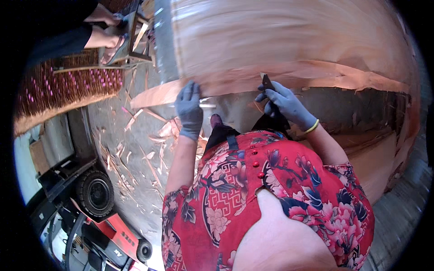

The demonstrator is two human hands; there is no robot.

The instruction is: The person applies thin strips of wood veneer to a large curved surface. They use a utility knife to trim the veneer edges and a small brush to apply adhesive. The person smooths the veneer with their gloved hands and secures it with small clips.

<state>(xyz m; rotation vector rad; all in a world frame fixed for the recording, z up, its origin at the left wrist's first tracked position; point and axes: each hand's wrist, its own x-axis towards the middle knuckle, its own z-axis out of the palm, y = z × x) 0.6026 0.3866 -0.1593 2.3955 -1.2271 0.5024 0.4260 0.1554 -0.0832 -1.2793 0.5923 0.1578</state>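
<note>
A broad pile of thin wood veneer sheets [280, 36] lies in front of me, with a ragged veneer strip [156, 94] along its near edge. My left hand [189, 110], in a grey glove, rests its outstretched fingers at that near edge, toward the pile's left end. My right hand [287, 105], also gloved in grey, is closed around a short dark-handled knife [267, 83]. Its pale blade points away from me, over the near strip. Whether the blade touches the veneer I cannot tell.
Veneer scraps [167, 131] litter the concrete floor [149, 176] at left. A red forklift [120, 235] with black wheels stands at lower left. Behind it is a tall stack of brown sheets [68, 86] with pink marks. Another person's sandalled feet [113, 47] rest by a wooden stool [135, 40].
</note>
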